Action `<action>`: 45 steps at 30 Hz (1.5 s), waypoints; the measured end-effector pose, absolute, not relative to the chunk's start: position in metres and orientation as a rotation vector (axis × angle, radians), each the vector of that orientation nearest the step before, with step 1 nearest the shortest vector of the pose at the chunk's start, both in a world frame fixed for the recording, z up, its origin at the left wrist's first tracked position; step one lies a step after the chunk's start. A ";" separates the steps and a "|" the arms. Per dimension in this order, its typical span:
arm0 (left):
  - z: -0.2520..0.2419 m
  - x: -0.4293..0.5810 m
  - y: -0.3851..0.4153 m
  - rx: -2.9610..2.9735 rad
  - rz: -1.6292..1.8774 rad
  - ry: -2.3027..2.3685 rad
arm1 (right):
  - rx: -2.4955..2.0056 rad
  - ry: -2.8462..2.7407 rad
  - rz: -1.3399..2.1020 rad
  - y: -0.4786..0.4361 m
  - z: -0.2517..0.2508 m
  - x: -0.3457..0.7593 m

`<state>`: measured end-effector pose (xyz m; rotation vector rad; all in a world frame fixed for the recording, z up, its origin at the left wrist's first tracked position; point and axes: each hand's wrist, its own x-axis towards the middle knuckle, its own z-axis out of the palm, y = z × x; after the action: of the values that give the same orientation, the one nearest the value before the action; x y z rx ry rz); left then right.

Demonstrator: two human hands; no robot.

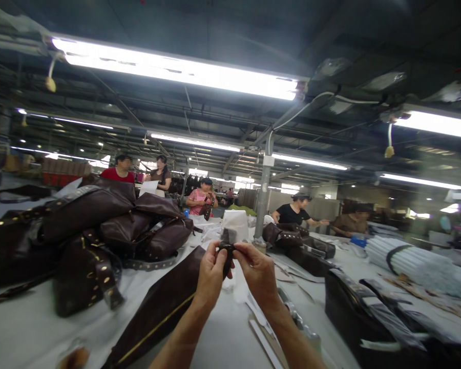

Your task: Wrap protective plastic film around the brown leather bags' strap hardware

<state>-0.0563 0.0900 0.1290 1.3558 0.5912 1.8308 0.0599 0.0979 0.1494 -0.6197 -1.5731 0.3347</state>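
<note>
My left hand (210,274) and my right hand (258,271) are raised together above the white table (30,323). Both pinch a small dark leather piece (227,246) between fingers and thumbs, one hand on each side of it. The piece stands upright and part of it is hidden by my fingers. Below my left forearm lies a long dark brown leather panel (159,307) with a gold-coloured edge line.
A heap of dark brown studded bags (88,230) fills the table's left. Black bags in clear wrap (364,312) lie at the right, with white rolled material (407,261) behind. A pole (264,200) stands mid-table. Several other people work at the far end.
</note>
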 end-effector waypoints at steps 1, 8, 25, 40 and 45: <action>0.128 -0.056 0.090 1.359 1.826 0.587 | -0.620 -1.590 0.318 0.098 0.149 0.060; 0.128 -0.055 0.091 1.426 1.831 0.672 | -0.688 -1.668 0.211 0.096 0.148 0.064; 0.111 -0.065 0.067 1.748 1.581 0.547 | -0.387 -1.729 1.318 0.067 0.138 0.084; -0.016 -0.063 -0.040 2.886 0.981 0.449 | -0.560 -0.731 2.407 -0.083 -0.052 0.136; -0.042 -0.078 -0.061 2.920 0.852 0.582 | -0.703 -0.667 2.226 -0.111 -0.078 0.111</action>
<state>-0.0779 -0.0614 -0.0421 2.9199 0.5823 0.8523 0.1113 -0.1105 -0.0778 -0.7029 -0.6671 2.2265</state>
